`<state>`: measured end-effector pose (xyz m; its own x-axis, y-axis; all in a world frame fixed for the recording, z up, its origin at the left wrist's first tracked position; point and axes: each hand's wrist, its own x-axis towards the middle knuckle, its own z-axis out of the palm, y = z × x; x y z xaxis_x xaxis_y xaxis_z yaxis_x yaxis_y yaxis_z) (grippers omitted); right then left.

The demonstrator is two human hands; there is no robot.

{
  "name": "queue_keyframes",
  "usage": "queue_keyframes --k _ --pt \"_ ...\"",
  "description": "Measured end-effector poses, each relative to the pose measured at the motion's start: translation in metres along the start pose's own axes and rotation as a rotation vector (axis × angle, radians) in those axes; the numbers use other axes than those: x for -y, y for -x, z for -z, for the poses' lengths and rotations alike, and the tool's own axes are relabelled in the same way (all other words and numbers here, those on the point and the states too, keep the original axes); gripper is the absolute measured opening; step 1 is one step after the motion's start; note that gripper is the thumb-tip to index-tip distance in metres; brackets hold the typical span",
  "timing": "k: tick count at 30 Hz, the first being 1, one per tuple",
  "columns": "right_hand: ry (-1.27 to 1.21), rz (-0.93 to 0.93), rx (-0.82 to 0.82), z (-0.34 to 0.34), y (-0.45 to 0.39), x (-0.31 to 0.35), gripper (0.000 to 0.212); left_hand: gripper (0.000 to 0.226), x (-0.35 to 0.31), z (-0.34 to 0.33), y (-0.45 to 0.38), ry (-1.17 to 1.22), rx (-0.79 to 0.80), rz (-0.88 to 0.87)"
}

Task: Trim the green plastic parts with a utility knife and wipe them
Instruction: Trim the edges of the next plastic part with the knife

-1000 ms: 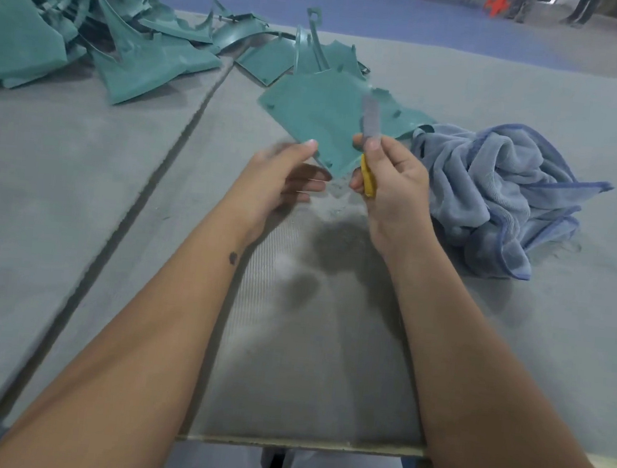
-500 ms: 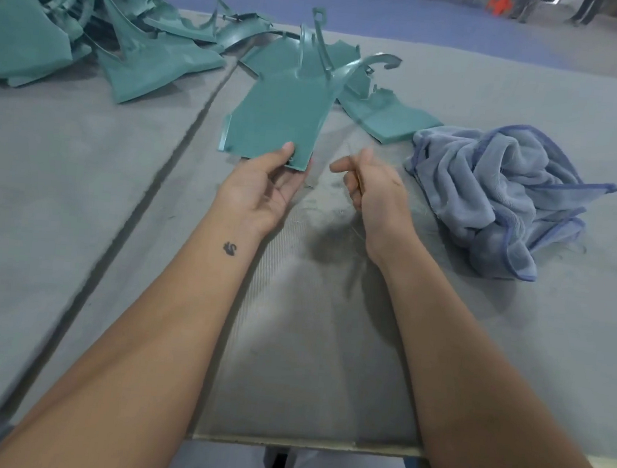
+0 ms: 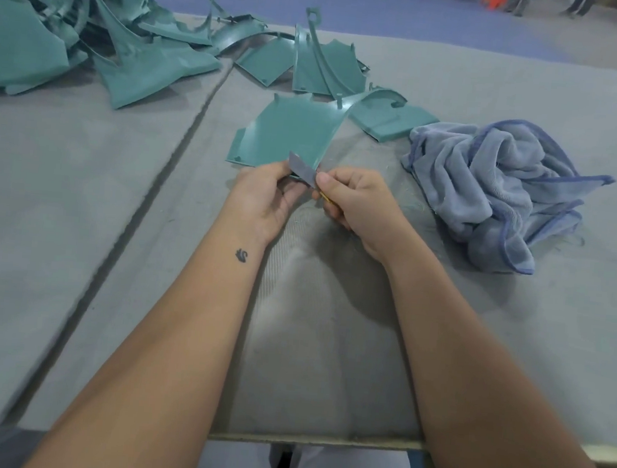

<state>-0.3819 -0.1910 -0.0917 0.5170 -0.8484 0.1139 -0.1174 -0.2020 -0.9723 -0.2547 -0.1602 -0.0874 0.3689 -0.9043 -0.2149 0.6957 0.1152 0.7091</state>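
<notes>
Lying flat on the grey table (image 3: 77, 213), the green plastic part (image 3: 289, 135) has its near edge at my hands. My right hand (image 3: 358, 201) grips the utility knife (image 3: 305, 170), fingers curled tight; my left hand (image 3: 265, 196) pinches the blade's tip. Right of the part sits the blue towel (image 3: 498, 183); behind it, more green pieces (image 3: 140, 55).

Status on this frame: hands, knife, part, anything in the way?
Right hand grips utility knife, blade up. Left hand pinches near edge of green part, flat on table. Blue towel off right, clear.
</notes>
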Motion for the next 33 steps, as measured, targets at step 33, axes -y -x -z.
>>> queue_keyframes --k 33 --pt "-0.220 -0.007 -0.122 0.007 -0.008 -0.007 0.035 0.015 -0.011 -0.001 0.007 0.079 -0.039 0.133"
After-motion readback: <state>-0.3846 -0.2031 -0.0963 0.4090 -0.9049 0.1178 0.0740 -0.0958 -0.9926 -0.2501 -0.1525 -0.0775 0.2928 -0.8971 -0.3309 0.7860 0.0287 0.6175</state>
